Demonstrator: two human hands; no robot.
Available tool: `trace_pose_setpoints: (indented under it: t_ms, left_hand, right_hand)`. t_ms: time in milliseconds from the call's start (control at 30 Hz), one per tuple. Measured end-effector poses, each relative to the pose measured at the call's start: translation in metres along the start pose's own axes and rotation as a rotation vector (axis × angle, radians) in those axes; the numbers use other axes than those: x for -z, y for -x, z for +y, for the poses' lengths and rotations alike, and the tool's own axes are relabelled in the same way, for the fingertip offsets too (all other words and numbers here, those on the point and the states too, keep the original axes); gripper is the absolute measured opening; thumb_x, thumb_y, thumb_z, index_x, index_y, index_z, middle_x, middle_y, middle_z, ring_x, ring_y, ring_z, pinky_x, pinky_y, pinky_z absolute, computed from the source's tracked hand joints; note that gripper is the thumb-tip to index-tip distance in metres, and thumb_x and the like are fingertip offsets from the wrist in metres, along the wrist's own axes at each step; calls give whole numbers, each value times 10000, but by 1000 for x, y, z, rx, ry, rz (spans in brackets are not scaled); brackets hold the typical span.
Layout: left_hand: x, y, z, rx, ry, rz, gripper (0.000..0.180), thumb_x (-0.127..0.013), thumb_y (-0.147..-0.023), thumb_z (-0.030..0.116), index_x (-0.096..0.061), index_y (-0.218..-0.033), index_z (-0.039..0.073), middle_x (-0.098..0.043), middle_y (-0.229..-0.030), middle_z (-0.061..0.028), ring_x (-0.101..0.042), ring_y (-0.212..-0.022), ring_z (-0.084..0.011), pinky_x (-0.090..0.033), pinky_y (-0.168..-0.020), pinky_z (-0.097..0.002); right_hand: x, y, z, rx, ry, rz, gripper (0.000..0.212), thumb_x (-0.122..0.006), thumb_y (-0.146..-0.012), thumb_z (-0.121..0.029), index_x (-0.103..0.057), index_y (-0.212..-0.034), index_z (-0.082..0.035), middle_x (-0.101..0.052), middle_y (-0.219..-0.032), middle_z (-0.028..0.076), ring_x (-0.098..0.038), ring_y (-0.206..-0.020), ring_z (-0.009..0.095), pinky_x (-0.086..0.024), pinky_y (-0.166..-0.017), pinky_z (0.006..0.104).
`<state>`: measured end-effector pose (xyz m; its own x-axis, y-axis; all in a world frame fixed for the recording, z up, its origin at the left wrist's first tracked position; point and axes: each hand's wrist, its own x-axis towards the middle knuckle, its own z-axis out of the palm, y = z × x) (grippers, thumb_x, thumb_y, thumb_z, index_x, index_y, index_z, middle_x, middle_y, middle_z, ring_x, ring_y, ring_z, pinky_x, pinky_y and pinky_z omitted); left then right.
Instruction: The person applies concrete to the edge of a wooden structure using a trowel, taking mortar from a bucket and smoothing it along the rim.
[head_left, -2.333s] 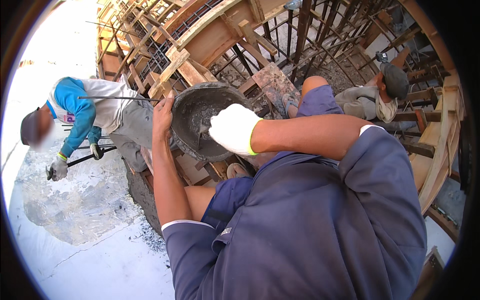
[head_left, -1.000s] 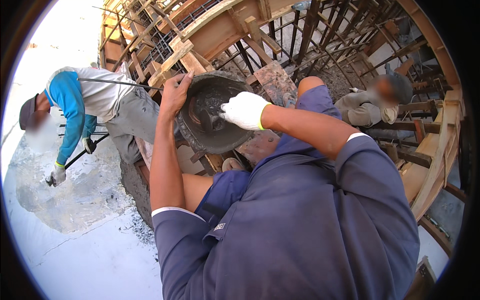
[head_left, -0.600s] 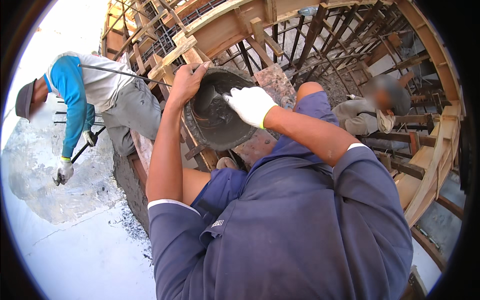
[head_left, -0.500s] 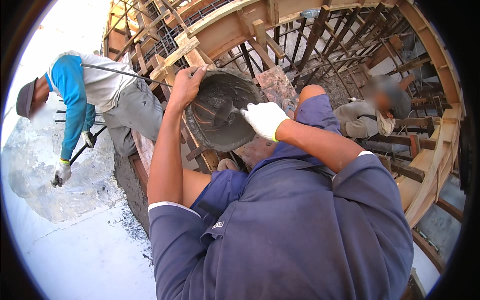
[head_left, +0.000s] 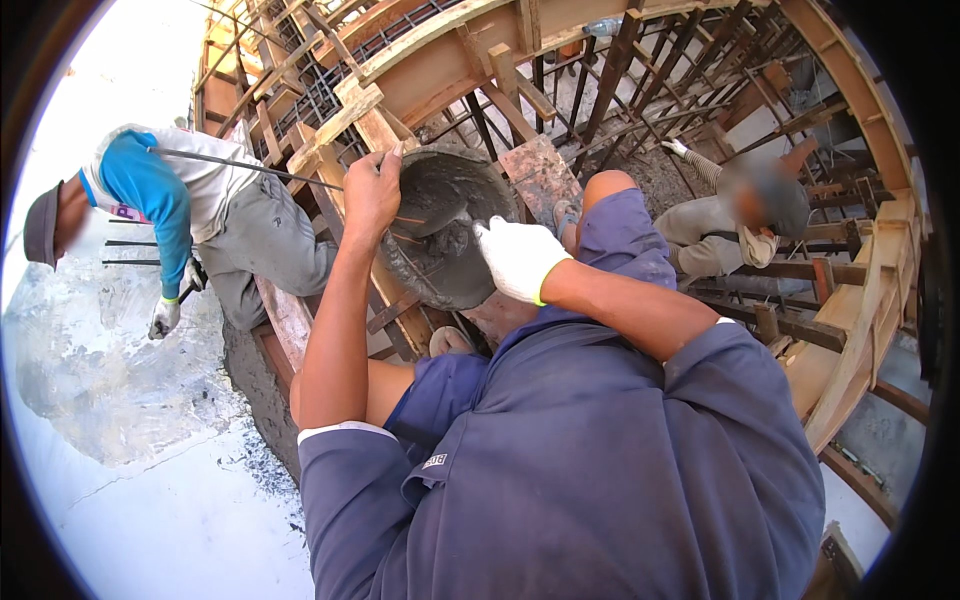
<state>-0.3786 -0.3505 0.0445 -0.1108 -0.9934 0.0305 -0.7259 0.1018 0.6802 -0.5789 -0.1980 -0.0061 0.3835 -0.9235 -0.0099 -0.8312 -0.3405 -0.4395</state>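
"One dark basin [head_left: 465, 172] of wet mortar [head_left: 455, 246]: where?"

"In front of the person, its left rim in the left hand's [head_left: 372, 195] clamped fingers, probably for steadiness."

"And the right hand [head_left: 520, 258]?"

"Gloved, fingers closed around what looks like a trowel [head_left: 446, 221] (handle hidden), blade inside the basin."

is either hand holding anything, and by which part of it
The left hand holds the bowl by its left rim. The right hand grips a trowel, apparently by the handle, which the hand hides.
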Motion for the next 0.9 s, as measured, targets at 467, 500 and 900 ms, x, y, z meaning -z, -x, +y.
trace_pose_setpoints:
  t_ms: [467,500,900]
  left_hand:
    - [-17,38,19,-7,-6,122,414,-580,-1042,286,-718,-1120,-97,-729,-830,-225,-692,-764,-297,-520,-774,-413]
    - [-17,41,20,-61,-5,127,402,-578,-1043,275,-716,-1128,-93,-731,-850,-233,-692,-770,-298,-520,-779,-414]
    - [4,23,3,-148,50,-41,455,-625,-1035,366,-715,-1086,-77,-680,-763,-119,-574,-766,-132,-500,-752,-345]
  right_hand:
    - [-18,-22,-6,-46,-189,-585,385,-521,-927,-175,-685,-1190,53,-732,-1017,280,-724,-934,436,-572,-810,497]
    - [-9,-20,-5,-48,-192,-553,350,-522,-931,-199,-686,-1143,26,-732,-1004,270,-720,-915,436,-568,-789,505]
    - [-7,11,6,-87,13,-202,324,-502,-976,-159,-666,-1203,4,-722,-1114,222,-739,-959,361,-590,-797,460]
